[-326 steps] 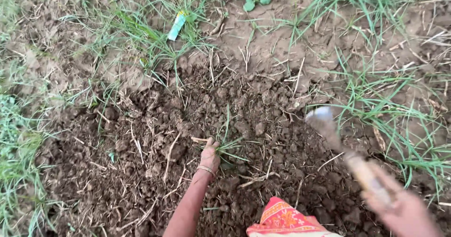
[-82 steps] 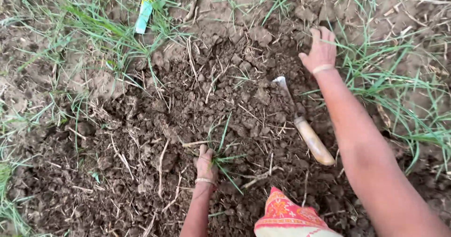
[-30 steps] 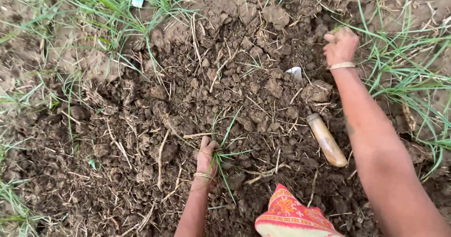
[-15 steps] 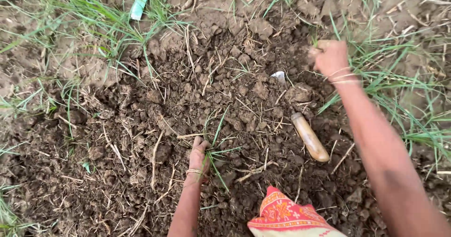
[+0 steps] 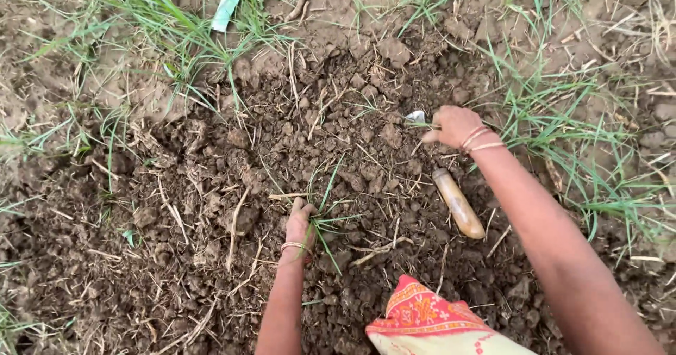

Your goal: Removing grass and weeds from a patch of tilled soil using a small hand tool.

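Since half a second ago the right hand (image 5: 454,126) has dropped from the grass edge toward the middle of the dug patch, and the view has slid a little; the left hand (image 5: 299,222) has hardly shifted.

The right hand is now clenched around a few thin green grass blades (image 5: 415,124) and soil, knuckles up, bangles at the wrist. Just beyond its fingertips a small pale metal blade tip (image 5: 417,115) shows out of the dirt. Just behind the wrist, toward the person, lies the wooden handle (image 5: 458,203) of the digging tool, flat on the clods and touched by neither hand.

The left hand rests palm down on the loose earth, fingers curled about the base of a small grass tuft (image 5: 325,214) whose blades fan out to the right of the thumb. Whether it truly grips the stems or only presses beside them I cannot tell.

To pull such weeds well, the pinch should sit low, at the root crown, and the pull should go straight up and slowly, so the roots come free with the blades instead of snapping.

Further out, the turned soil (image 5: 211,207) is dark and lumpy, strewn with dry stalks. Beyond the right hand stands uncut grass (image 5: 584,136); far past the left hand a pale green wrapper (image 5: 227,6) lies among the blades. Nearest the person is a red and yellow patterned cloth (image 5: 429,323).
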